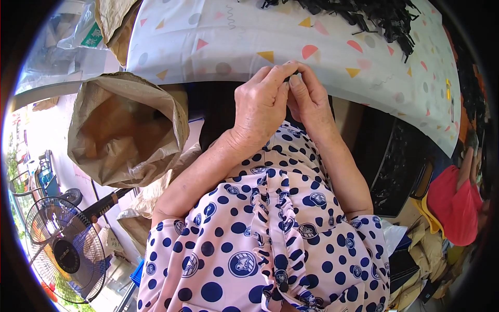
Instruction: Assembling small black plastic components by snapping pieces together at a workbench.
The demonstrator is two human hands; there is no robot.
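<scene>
My left hand (262,96) and my right hand (311,99) meet fingertip to fingertip just over the table's near edge. Both are closed in a pinch. Between the fingertips shows a bit of a small black piece (292,78); the fingers cover most of it, so its kind cannot be made out. Beyond the hands, a heap of small black plastic-looking parts (358,15) lies on the table, which has a white cover (239,36) patterned with coloured triangles and dots.
A large brown paper sack (130,177) stands gaping left of my arm. Farther left is a black fan (65,255). A black bin or tray (397,166) with small scraps sits below the table's right side. Another person in a red garment (457,208) is at the far right.
</scene>
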